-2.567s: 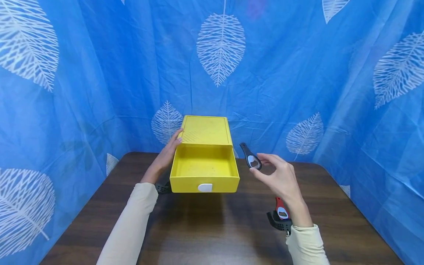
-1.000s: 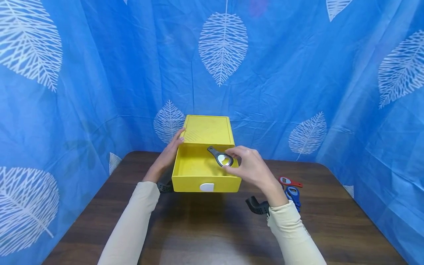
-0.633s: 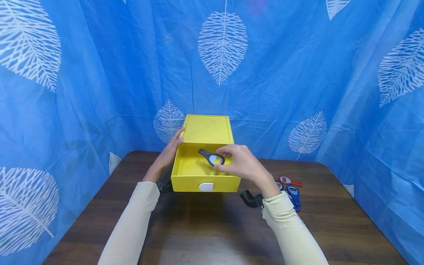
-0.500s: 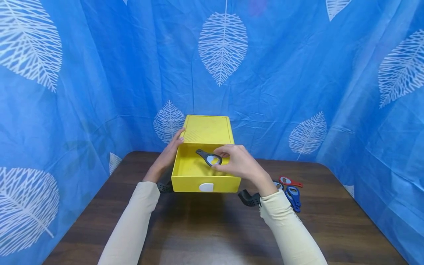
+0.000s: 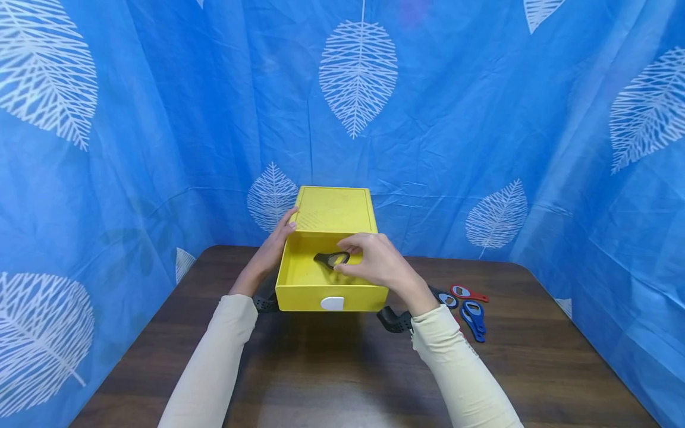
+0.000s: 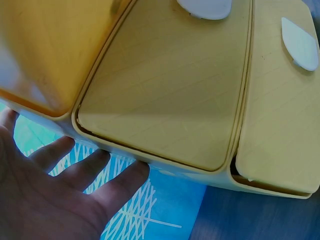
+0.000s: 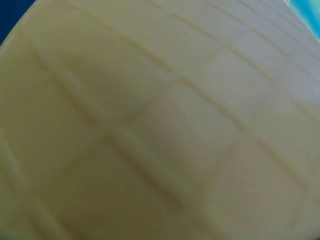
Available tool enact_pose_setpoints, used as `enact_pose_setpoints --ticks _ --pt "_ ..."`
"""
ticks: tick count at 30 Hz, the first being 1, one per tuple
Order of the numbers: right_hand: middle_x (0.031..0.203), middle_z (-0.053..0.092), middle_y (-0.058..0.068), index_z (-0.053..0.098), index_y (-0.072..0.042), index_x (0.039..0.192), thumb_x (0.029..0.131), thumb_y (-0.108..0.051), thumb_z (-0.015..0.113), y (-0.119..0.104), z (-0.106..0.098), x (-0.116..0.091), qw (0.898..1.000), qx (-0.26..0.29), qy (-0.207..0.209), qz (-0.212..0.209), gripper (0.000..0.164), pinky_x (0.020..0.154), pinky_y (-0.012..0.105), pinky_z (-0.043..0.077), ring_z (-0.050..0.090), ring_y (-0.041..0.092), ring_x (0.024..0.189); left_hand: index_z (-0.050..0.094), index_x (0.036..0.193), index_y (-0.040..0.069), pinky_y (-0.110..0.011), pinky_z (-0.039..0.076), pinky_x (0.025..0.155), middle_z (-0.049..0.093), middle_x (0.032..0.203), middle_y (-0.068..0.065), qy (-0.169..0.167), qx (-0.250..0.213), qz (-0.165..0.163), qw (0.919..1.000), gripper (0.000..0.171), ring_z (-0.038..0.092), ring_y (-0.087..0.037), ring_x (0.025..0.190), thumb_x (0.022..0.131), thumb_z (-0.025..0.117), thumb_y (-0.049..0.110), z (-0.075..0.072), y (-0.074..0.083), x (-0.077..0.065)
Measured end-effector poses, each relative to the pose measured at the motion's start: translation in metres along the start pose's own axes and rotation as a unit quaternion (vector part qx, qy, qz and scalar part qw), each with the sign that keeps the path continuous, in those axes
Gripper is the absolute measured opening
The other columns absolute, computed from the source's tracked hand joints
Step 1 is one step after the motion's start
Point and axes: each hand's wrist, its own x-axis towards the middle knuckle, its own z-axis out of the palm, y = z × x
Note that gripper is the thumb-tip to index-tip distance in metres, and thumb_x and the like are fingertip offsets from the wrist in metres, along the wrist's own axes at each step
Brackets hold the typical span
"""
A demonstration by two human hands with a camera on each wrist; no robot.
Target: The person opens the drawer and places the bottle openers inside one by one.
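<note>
Head view: the right hand (image 5: 374, 258) is over the pulled-out top drawer (image 5: 299, 299) of a yellow cabinet (image 5: 337, 208). Thumb and fingers are set narrow, pinching a black bottle opener (image 5: 323, 259) by its ring-shaped head. The opener is within the drawer walls, handle pointing away from the hand toward the drawer's left side; whether it touches the drawer floor cannot be determined. The left hand (image 5: 270, 252) rests against the cabinet's left side, fingers extended, tips at the upper edge. A white knob (image 5: 332, 304) is fitted to the drawer front. On the dark wooden table (image 5: 321, 380), right of the cabinet, lie a red opener (image 5: 469, 293), overlapping blue openers (image 5: 478, 327) and a second black opener (image 5: 447, 300), the last partly covered by the right forearm. A blue curtain (image 5: 439, 148) with white leaf prints stands behind.

Left wrist view: the left hand's fingers are wide apart and straight, their tips at the cabinet's side wall. Two closed drawer fronts are visible below the open one, each with a white knob; a dark gap shows at the lower front's corner.

Right wrist view: a blurred, pale surface with a diamond grid fills most of the view; finger state cannot be determined here.
</note>
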Motion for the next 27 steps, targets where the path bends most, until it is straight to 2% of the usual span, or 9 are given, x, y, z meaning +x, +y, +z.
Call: enact_pose_setpoints --ticks 7,15,22,27 --pt "0.113 0.077 0.007 0.076 -0.006 0.12 0.084 -0.029 0.087 0.0 0.001 0.001 1.0 0.002 0.0 0.001 0.045 0.091 0.038 0.059 0.073 0.022 0.102 0.009 0.166 0.036 -0.031 0.059 0.079 0.044 0.15 -0.021 0.005 -0.001 -0.005 1.0 0.065 0.069 -0.022 0.08 0.108 0.027 0.057 0.0 0.001 -0.001" --pt "0.115 0.077 0.008 0.076 -0.007 0.122 0.084 -0.03 0.087 0.001 0.001 -0.001 1.0 0.019 0.007 0.022 0.046 0.092 0.041 0.06 0.073 0.026 0.104 0.008 0.166 0.035 -0.03 0.06 0.076 0.041 0.154 -0.02 -0.002 -0.008 0.001 1.0 0.064 0.069 -0.022 0.08 0.108 0.027 0.055 0.002 0.001 0.0" --pt "0.116 0.077 0.007 0.076 -0.007 0.122 0.086 -0.028 0.086 0.006 -0.002 -0.008 0.998 0.039 0.038 0.026 0.043 0.093 0.04 0.059 0.072 0.022 0.104 0.008 0.166 0.036 -0.03 0.06 0.077 0.041 0.155 -0.02 -0.001 -0.006 -0.004 1.0 0.065 0.07 -0.023 0.082 0.108 0.027 0.056 0.003 0.001 -0.001" --pt "0.114 0.077 0.008 0.075 -0.005 0.121 0.086 -0.024 0.085 0.014 -0.008 -0.015 0.996 0.044 0.079 0.011 0.04 0.092 0.041 0.06 0.072 0.023 0.102 0.007 0.166 0.036 -0.03 0.06 0.078 0.039 0.157 -0.019 -0.001 -0.005 -0.006 1.0 0.065 0.07 -0.023 0.083 0.108 0.027 0.057 0.003 0.0 0.0"
